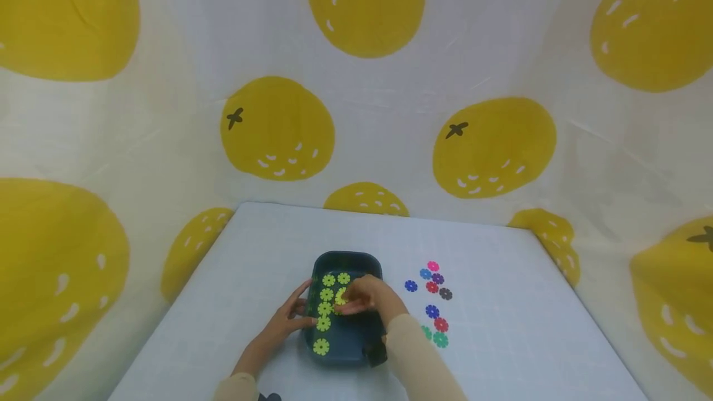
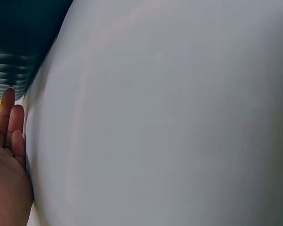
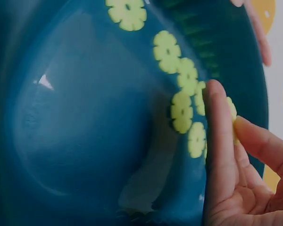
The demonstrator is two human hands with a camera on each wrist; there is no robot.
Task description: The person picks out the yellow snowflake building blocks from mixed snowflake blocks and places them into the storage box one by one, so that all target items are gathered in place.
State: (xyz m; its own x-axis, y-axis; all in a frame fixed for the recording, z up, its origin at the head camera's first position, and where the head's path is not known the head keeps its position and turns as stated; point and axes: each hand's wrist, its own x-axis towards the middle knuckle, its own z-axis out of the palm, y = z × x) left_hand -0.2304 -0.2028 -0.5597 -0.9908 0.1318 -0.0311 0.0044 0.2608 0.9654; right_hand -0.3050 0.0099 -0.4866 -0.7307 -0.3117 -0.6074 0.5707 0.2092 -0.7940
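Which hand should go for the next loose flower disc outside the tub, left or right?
Right, probably. The loose coloured discs lie on the table right of the blue tub, on the right hand's side, though it pinches a yellow-green disc now. The left hand rests against the tub's left wall.

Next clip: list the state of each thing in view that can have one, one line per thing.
Dark teal tray: upright, open, on the table.
Yellow-green flower discs: lying flat inside the tray.
Mixed-colour discs: loose on the table, right of the tray.
Left hand: fingers straight, against the tray's side.
Right hand: pinching one yellow-green disc.
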